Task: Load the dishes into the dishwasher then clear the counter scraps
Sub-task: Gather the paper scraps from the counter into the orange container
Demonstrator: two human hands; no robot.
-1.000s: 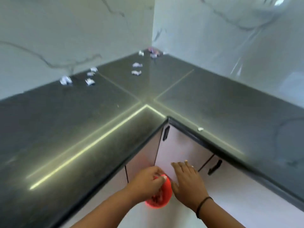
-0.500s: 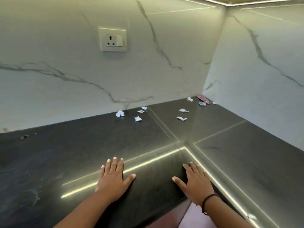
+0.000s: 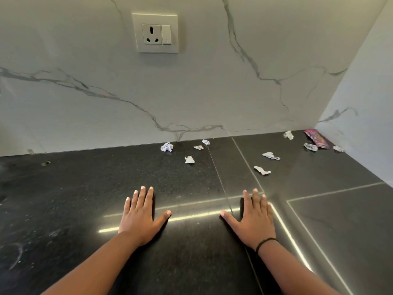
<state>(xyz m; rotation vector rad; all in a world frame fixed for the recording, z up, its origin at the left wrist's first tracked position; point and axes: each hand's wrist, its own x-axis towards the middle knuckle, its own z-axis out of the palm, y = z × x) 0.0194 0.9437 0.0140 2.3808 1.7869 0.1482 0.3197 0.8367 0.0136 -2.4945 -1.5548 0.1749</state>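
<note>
My left hand [image 3: 140,216] and my right hand [image 3: 254,218] lie flat, palms down with straight fingers, on the black stone counter [image 3: 85,199]; both hold nothing. Several crumpled white paper scraps are scattered well beyond my fingertips along the back wall: one ball [image 3: 167,147], a small piece [image 3: 189,160], two strips [image 3: 262,170] [image 3: 271,155], and more near the corner [image 3: 288,135] [image 3: 310,146]. A pink wrapper [image 3: 316,138] lies in the far right corner. No dishes or dishwasher are in view.
A marble backsplash rises behind the counter, with a wall socket and switch [image 3: 157,33] above. A second marble wall [image 3: 365,103] closes the right side. A small dark speck [image 3: 45,163] sits on the counter at the far left.
A second ago both hands were below the counter edge, the left holding a red round object by the cabinet doors. Both have since come up onto the counter, empty and flat, and the view has risen.
</note>
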